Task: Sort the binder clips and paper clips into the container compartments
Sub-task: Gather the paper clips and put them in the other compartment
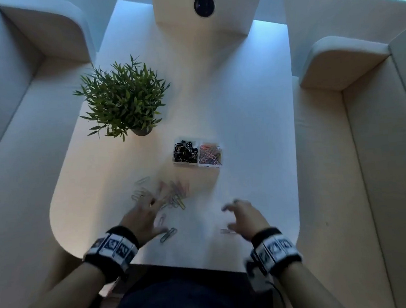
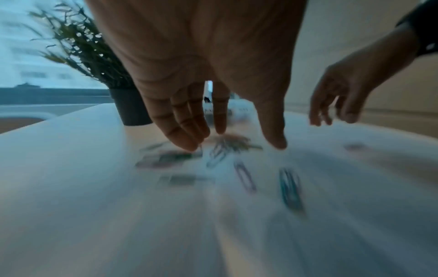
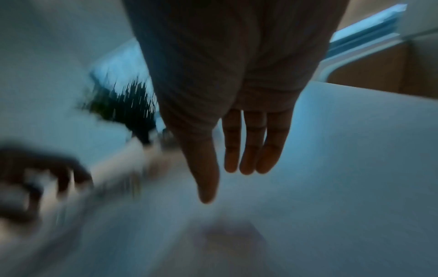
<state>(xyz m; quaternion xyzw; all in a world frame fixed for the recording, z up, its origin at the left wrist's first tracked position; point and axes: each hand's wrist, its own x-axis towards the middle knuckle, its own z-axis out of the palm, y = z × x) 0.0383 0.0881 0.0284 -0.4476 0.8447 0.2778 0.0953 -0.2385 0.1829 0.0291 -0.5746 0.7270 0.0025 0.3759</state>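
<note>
A small white container (image 1: pixel 198 164) stands mid-table; its left compartment holds black binder clips (image 1: pixel 185 151), its right one coloured paper clips (image 1: pixel 209 153). Several loose paper clips (image 1: pixel 176 194) lie scattered on the white table in front of it, blurred in the left wrist view (image 2: pixel 290 187). My left hand (image 1: pixel 150 209) hovers with spread, straight fingers (image 2: pixel 184 135) just above the heap and holds nothing. My right hand (image 1: pixel 238 214) hangs relaxed above the table at the right, fingers (image 3: pixel 249 150) straight, over a single pink clip (image 1: pixel 227 231). Both wrist views are motion-blurred.
A potted green plant (image 1: pixel 123 99) stands at the back left of the table (image 1: pixel 257 149). Beige padded seats (image 1: pixel 366 141) flank both sides. A white column with a dark round socket (image 1: pixel 204 4) rises at the far end. The table's near edge runs just before my wrists.
</note>
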